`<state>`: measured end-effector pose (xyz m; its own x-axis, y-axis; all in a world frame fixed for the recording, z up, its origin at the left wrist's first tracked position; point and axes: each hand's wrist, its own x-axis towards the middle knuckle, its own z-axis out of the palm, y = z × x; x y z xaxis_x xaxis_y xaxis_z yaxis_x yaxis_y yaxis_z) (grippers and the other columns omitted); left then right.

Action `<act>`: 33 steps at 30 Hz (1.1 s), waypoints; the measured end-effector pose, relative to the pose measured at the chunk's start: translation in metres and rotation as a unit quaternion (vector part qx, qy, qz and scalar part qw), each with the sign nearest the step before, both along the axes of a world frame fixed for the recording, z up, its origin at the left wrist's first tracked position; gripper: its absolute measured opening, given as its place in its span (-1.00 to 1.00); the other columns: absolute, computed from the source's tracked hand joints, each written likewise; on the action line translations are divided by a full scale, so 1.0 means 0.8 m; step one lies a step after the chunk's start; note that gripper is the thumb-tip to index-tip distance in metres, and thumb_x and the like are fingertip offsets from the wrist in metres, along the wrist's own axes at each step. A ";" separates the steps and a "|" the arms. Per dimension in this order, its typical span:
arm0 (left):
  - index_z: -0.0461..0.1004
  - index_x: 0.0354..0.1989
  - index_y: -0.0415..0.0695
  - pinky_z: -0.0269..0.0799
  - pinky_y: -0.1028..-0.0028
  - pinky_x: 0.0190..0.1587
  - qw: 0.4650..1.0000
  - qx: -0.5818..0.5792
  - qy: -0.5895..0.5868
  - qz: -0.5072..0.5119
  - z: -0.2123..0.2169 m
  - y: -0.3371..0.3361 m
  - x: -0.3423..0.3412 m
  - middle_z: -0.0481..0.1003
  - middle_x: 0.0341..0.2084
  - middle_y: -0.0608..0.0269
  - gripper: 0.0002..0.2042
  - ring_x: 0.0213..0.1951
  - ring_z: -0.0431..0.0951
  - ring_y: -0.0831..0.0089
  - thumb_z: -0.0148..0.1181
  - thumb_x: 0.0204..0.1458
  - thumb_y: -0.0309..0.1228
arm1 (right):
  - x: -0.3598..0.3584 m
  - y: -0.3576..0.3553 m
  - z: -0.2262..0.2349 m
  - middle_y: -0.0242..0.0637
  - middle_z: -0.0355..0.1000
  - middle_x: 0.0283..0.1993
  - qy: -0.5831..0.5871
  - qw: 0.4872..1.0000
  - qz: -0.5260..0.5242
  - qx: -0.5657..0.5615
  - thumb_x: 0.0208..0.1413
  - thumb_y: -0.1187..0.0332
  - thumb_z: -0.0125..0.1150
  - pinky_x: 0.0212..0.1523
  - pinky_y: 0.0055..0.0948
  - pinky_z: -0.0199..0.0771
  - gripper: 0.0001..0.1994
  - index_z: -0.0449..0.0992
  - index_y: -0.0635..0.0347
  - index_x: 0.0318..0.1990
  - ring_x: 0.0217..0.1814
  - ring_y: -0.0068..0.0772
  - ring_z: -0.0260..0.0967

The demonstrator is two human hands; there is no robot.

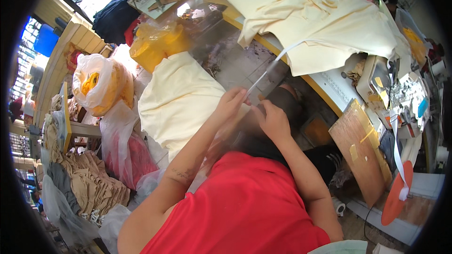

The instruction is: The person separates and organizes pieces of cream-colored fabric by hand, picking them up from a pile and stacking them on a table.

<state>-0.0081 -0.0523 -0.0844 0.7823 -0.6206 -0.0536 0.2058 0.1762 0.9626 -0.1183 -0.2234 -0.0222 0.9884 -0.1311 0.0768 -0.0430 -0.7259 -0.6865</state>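
Observation:
A narrow white fabric tape (278, 59) runs slantwise from the cream cloth (329, 33) on the sewing table down to my hands. The fingers of my left hand (232, 105) pinch its lower end. Close beside it, my right hand (274, 121) is closed too, thumb and fingertips drawn together; whatever sits between them is too small to make out. Both hands are held above my lap. Another cream cloth piece (181, 96) lies to the left of my left forearm. The sewing machine (376, 82) stands right of the cloth on the table.
At left are a yellow plastic-wrapped bundle (157, 42), a white bag (96, 84), a clear bag with red cloth (127, 150) and a stack of tan cloth (92, 176). On the right, a brown board (358, 146) leans near an orange disc (397, 197) with white tape.

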 end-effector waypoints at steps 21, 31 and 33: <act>0.39 -0.09 -0.28 0.45 0.56 -0.13 0.994 0.106 0.036 -0.003 0.062 0.030 -0.025 0.57 -0.37 0.23 -0.77 -0.27 0.58 0.54 0.19 0.26 -0.36 | 0.033 0.021 -0.028 -0.24 0.32 -0.41 -0.243 0.953 0.088 -0.155 0.12 0.41 0.18 -0.41 -0.28 0.49 -0.90 0.38 0.15 -0.36 -0.38 -0.18 0.43; 0.61 -0.16 -0.25 0.36 0.53 -0.22 0.968 0.172 -0.128 -0.132 0.111 -0.025 0.056 0.56 -0.33 0.31 -0.68 -0.31 0.47 0.61 0.18 0.25 -0.19 | 0.027 0.023 -0.019 -0.23 0.33 -0.42 -0.258 0.944 0.097 -0.183 0.16 0.35 0.18 -0.46 -0.28 0.51 -0.85 0.36 0.16 -0.38 -0.43 -0.19 0.45; 0.62 -0.16 -0.26 0.34 0.56 -0.30 0.919 0.292 -0.182 -0.194 0.129 -0.039 0.071 0.56 -0.40 0.36 -0.72 -0.36 0.45 0.67 0.24 0.22 -0.25 | 0.024 0.021 -0.017 -0.22 0.33 -0.43 -0.248 0.948 0.088 -0.179 0.18 0.32 0.17 -0.47 -0.27 0.51 -0.83 0.36 0.16 -0.38 -0.43 -0.18 0.45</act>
